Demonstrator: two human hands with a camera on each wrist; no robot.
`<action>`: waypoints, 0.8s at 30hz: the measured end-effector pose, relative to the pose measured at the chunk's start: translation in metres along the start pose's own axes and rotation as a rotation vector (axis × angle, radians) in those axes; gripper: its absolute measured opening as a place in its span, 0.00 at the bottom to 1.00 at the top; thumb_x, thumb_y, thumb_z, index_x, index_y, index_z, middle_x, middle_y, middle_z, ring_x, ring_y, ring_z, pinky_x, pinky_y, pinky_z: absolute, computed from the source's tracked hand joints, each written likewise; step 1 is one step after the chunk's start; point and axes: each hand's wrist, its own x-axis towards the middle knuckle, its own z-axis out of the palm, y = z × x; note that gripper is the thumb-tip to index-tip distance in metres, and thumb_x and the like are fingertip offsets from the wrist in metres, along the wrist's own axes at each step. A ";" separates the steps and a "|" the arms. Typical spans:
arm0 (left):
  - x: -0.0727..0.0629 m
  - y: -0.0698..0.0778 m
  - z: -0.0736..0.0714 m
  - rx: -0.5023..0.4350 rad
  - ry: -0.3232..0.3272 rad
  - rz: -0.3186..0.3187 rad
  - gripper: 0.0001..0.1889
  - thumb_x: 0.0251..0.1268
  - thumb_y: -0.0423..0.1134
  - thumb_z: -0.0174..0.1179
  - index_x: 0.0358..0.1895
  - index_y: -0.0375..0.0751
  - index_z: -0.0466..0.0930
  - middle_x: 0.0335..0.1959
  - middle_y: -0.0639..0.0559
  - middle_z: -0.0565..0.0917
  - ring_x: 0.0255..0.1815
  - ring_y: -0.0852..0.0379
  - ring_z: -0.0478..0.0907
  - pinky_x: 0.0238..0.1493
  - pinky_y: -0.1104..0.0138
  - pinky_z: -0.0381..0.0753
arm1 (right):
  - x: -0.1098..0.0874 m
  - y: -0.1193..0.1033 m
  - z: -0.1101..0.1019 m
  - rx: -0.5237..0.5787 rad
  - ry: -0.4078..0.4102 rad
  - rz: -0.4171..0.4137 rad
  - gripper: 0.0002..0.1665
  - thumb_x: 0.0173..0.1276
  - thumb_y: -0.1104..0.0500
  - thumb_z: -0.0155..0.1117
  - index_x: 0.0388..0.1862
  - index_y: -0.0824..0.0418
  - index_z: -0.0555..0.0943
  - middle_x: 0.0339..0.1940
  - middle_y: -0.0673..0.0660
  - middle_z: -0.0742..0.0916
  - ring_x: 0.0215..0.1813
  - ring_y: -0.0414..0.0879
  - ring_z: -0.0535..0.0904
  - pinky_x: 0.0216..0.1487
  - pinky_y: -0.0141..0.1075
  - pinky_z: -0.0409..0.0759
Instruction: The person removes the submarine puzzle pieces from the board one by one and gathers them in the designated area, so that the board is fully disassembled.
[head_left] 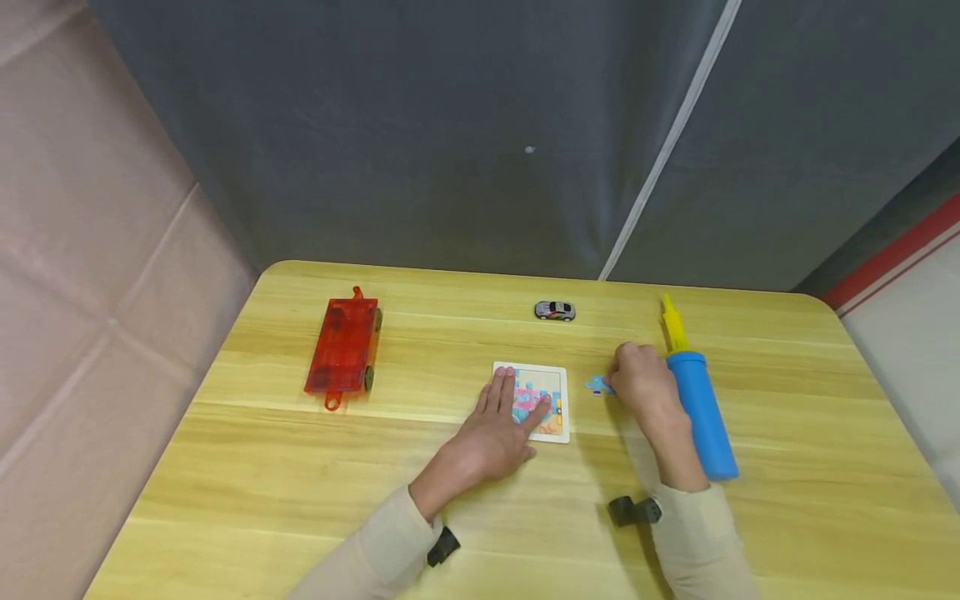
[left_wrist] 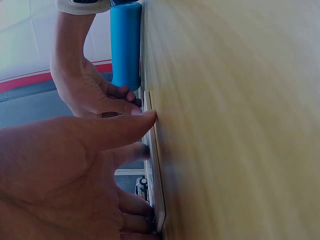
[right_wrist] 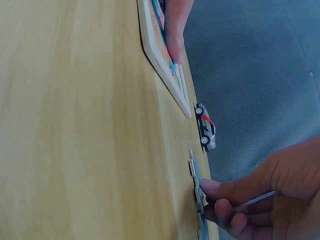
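A square jigsaw puzzle board [head_left: 564, 408] with a white frame and a colourful picture lies on the wooden table. My left hand [head_left: 491, 429] rests on it with straight, spread fingers; in the left wrist view its thumb touches the board's near edge. To the board's right, my right hand [head_left: 647, 387] pinches a light-blue puzzle piece [head_left: 597, 385] at table level. Up close in the right wrist view, the thumb and curled fingers meet at the blue piece [right_wrist: 195, 175], seen nearly edge-on. The fingers partly hide it, so how many pieces are there I cannot tell.
A blue hand pump [head_left: 703, 417] with a yellow nozzle lies just right of my right hand. Behind the board stands a small silver toy car [head_left: 555, 311]. A red translucent toy wagon [head_left: 342, 346] sits at left. A dark curtain [head_left: 420, 150] hangs behind the table.
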 end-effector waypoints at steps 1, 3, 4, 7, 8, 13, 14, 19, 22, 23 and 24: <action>0.000 0.000 0.000 0.001 0.000 0.000 0.39 0.87 0.53 0.56 0.92 0.60 0.50 0.91 0.26 0.37 0.93 0.35 0.33 0.91 0.48 0.47 | 0.000 0.000 0.001 0.001 0.003 -0.001 0.07 0.74 0.71 0.67 0.36 0.72 0.88 0.35 0.68 0.89 0.31 0.54 0.81 0.30 0.41 0.80; 0.000 0.000 0.000 0.000 0.001 0.000 0.39 0.87 0.53 0.56 0.92 0.60 0.50 0.91 0.26 0.37 0.93 0.34 0.32 0.91 0.48 0.47 | 0.000 0.000 0.002 0.004 0.006 -0.002 0.07 0.75 0.71 0.67 0.35 0.72 0.87 0.35 0.67 0.89 0.31 0.54 0.81 0.30 0.41 0.80; 0.000 0.000 0.000 -0.002 0.001 0.001 0.39 0.87 0.53 0.56 0.92 0.60 0.51 0.91 0.26 0.37 0.93 0.35 0.32 0.91 0.48 0.47 | 0.000 0.000 0.002 0.005 0.007 -0.001 0.07 0.75 0.71 0.67 0.35 0.72 0.87 0.34 0.67 0.89 0.31 0.54 0.81 0.31 0.41 0.80; -0.001 0.000 0.000 -0.001 0.000 0.000 0.38 0.87 0.53 0.56 0.92 0.60 0.50 0.91 0.27 0.37 0.93 0.35 0.32 0.91 0.48 0.47 | 0.000 0.001 0.002 0.011 0.002 -0.004 0.07 0.75 0.70 0.67 0.35 0.71 0.87 0.35 0.67 0.89 0.32 0.54 0.81 0.31 0.41 0.80; -0.001 0.001 0.000 -0.002 0.000 -0.001 0.38 0.87 0.54 0.56 0.92 0.61 0.50 0.91 0.27 0.37 0.93 0.35 0.32 0.91 0.48 0.47 | 0.000 0.002 0.001 0.018 0.002 -0.008 0.07 0.75 0.70 0.66 0.35 0.71 0.87 0.35 0.67 0.89 0.32 0.54 0.81 0.32 0.40 0.80; 0.000 0.001 0.000 0.004 0.000 -0.004 0.38 0.88 0.54 0.56 0.92 0.61 0.50 0.91 0.27 0.37 0.93 0.35 0.32 0.91 0.48 0.47 | -0.002 0.010 -0.011 0.063 0.039 -0.060 0.08 0.76 0.71 0.66 0.33 0.72 0.83 0.34 0.68 0.88 0.30 0.53 0.77 0.30 0.39 0.75; 0.000 0.000 0.000 0.007 0.000 -0.004 0.38 0.88 0.54 0.55 0.92 0.61 0.50 0.91 0.27 0.36 0.93 0.35 0.32 0.91 0.48 0.47 | -0.002 0.011 -0.013 0.070 0.049 -0.069 0.09 0.76 0.70 0.67 0.33 0.72 0.82 0.33 0.68 0.87 0.29 0.53 0.76 0.29 0.39 0.74; 0.001 0.000 0.000 0.021 0.005 -0.001 0.38 0.88 0.54 0.55 0.92 0.61 0.49 0.91 0.26 0.37 0.93 0.34 0.32 0.91 0.48 0.47 | -0.003 0.017 -0.021 0.067 0.036 -0.086 0.10 0.76 0.70 0.68 0.31 0.70 0.82 0.33 0.67 0.89 0.27 0.50 0.76 0.28 0.39 0.72; 0.001 0.000 0.001 0.012 0.004 0.001 0.38 0.88 0.55 0.54 0.92 0.60 0.49 0.90 0.26 0.36 0.93 0.34 0.32 0.91 0.48 0.47 | -0.002 0.018 -0.022 0.043 -0.023 -0.084 0.08 0.75 0.71 0.67 0.32 0.68 0.84 0.33 0.65 0.90 0.29 0.51 0.78 0.30 0.39 0.75; 0.001 0.000 0.002 0.010 0.005 0.001 0.38 0.88 0.55 0.54 0.92 0.60 0.49 0.90 0.26 0.36 0.93 0.34 0.32 0.91 0.48 0.47 | -0.001 0.018 -0.022 0.039 -0.045 -0.082 0.08 0.75 0.71 0.67 0.32 0.67 0.85 0.33 0.64 0.90 0.30 0.51 0.78 0.31 0.39 0.76; 0.001 0.000 0.002 0.010 0.006 0.001 0.38 0.88 0.55 0.54 0.92 0.60 0.50 0.90 0.26 0.37 0.93 0.34 0.32 0.91 0.48 0.47 | 0.000 0.018 -0.022 0.040 -0.066 -0.080 0.08 0.74 0.72 0.66 0.33 0.67 0.85 0.32 0.63 0.89 0.31 0.51 0.79 0.32 0.39 0.76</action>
